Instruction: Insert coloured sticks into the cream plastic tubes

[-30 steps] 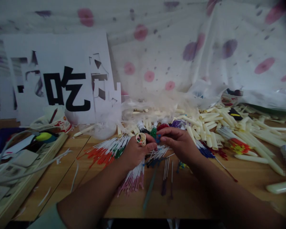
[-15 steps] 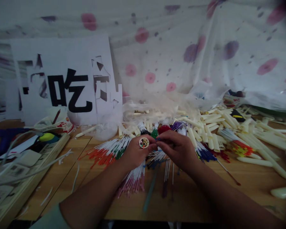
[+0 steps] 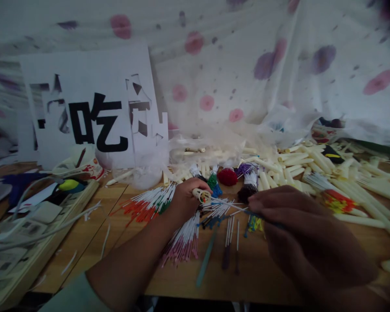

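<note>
My left hand is closed around a cream-coloured tube. The tube's round open end faces me, and small coloured bits show inside it. My right hand, large and blurred, pinches the dark blue end of a thin white stick. The stick's other end reaches the tube's mouth; whether it has gone in I cannot tell. Below my hands lie pink-tipped white sticks, and orange-tipped ones fan out to the left. Blue-tipped sticks lie just under the tube.
A pile of cream tubes covers the back right, near red-and-yellow-tipped sticks. On the left are a power strip with cables and a blue glue gun. A white board with a black character leans behind, before a spotted curtain.
My right hand has moved away from my left, to the right and nearer the camera, with the blue-ended stick. The left hand has stayed about in place, the tube's mouth now turned rightward.
</note>
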The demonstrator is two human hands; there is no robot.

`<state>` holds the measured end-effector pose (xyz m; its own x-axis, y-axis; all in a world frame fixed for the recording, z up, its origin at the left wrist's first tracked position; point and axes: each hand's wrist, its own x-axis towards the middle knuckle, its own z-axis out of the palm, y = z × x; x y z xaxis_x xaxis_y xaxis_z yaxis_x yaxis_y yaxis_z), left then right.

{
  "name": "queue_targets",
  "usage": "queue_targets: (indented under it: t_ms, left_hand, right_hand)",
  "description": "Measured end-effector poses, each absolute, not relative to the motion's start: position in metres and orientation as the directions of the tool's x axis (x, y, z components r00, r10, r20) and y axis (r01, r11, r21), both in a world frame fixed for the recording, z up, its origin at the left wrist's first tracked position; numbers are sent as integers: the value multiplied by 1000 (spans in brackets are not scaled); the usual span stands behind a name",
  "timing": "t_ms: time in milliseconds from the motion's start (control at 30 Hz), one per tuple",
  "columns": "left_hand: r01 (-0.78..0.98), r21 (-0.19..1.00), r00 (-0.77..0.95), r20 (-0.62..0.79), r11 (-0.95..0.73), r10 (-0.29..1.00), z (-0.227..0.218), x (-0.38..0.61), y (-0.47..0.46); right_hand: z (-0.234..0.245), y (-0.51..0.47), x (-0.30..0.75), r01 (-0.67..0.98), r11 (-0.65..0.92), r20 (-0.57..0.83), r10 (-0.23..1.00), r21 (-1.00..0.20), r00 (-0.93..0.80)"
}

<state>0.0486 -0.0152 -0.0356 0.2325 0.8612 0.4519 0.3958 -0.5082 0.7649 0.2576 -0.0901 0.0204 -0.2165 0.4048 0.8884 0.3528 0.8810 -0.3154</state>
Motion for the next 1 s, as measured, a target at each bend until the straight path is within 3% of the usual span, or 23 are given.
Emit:
queue_targets:
  t_ms: [233,500,667,1000]
  left_hand:
    - [407,724,288,476,-556,831,-30,53,-18]
    - [493,618,341,510,-612,789,-26,49,-21]
    - [432,599,453,503,-674,737,-20,40,-25]
    - [547,513,306,613,-661,728,-21,41,-27]
  right_hand:
    - [19,-78,237,303,927,916,302,-219,-262]
    - [1,-60,224,404,881,888,372,-247,-269]
    - [1,-57,229,456,854,897,383,-252,-221]
    - [-3,-51,225,474,808,862,476,-351,-174]
